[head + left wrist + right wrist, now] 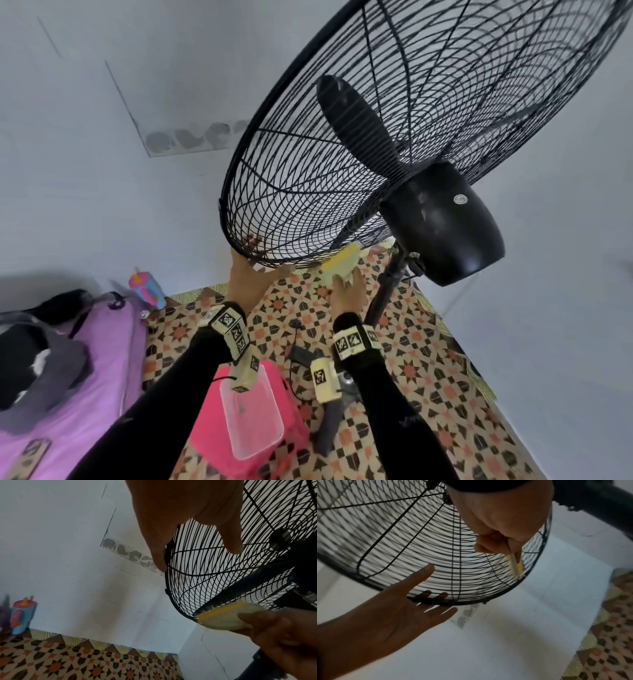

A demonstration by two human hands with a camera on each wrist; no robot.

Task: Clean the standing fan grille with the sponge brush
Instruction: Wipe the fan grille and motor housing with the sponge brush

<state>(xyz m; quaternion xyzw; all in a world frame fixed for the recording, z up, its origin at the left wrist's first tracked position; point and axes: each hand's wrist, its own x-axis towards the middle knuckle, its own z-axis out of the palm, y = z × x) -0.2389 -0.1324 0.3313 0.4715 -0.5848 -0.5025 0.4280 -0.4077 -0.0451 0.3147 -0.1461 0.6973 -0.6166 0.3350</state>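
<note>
The big black fan grille (394,144) fills the top right of the head view, tipped so its back faces the person. The left hand (248,274) is at the grille's 7 o'clock edge. Its fingers are straight and spread, with the thumb on the near side of the rim and the fingertips (428,595) showing through the wires from the far side. This hand props the rim and holds nothing else. The right hand (346,291) is at about 6 o'clock on the grille, just beside the fan's black pole (387,284). Its fingers are curled tight around the sponge brush (342,262), which is pale with a yellow stripe. The tip of the brush touches the wires close to the rim (517,568). The round black motor (445,222) sits at 3 o'clock from the hands. Down on the patterned floor (428,359) there is a pink box (205,438) with a clear tub (253,421) on it. A purple bag (85,377) lies at 9 o'clock, and a colourful cup (147,289) stands by the wall.
</note>
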